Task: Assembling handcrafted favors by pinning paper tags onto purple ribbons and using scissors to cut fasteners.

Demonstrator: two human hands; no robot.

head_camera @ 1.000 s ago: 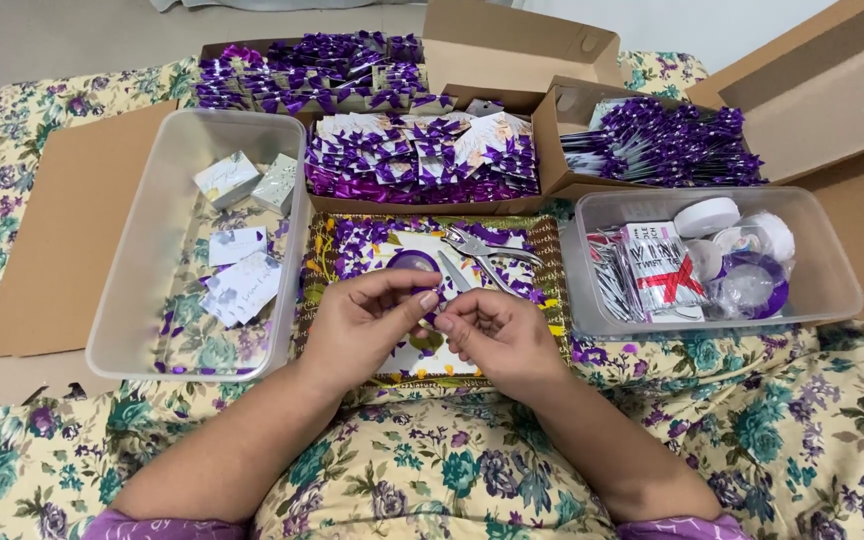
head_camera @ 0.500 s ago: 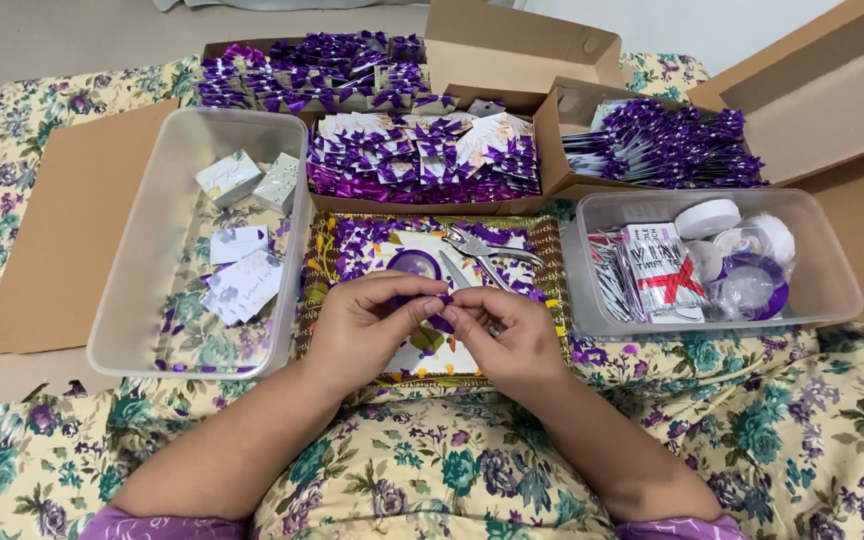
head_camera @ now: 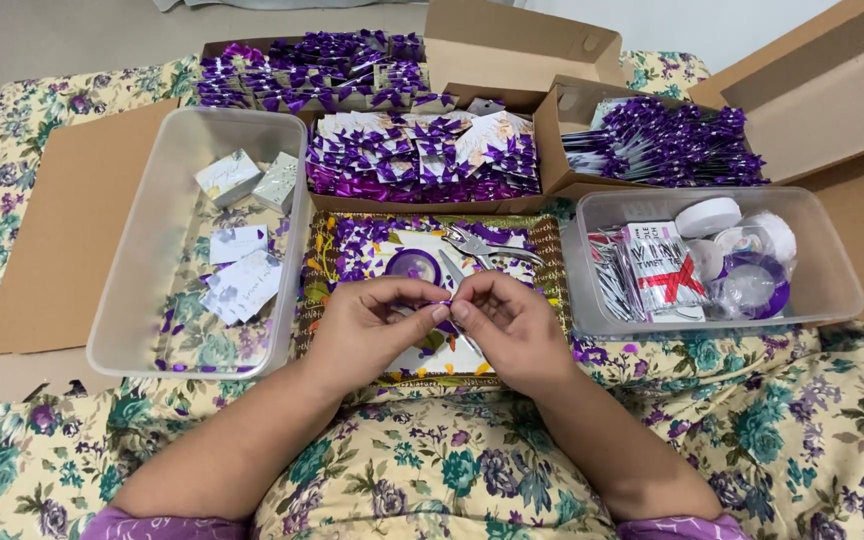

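Note:
My left hand (head_camera: 367, 325) and my right hand (head_camera: 507, 322) meet fingertip to fingertip over a flowered tray (head_camera: 542, 250). Both pinch a small piece of purple ribbon (head_camera: 442, 300), mostly hidden by the fingers. Under the hands on the tray lie a purple ribbon roll (head_camera: 414, 266) and a metal hole punch (head_camera: 477, 245). Behind the tray, a cardboard box (head_camera: 422, 205) holds rows of finished purple bows on cards (head_camera: 417, 155).
A clear plastic tub (head_camera: 142, 290) on the left holds small white cards and two little boxes. A clear tub (head_camera: 832, 270) on the right holds tape rolls, ribbon and packets. Two more cardboard boxes of purple bows (head_camera: 302, 70) (head_camera: 662, 145) stand at the back on a flowered cloth.
Both hands shifted slightly toward me and their fingertips closed tighter around the ribbon piece. Everything else stays where it was.

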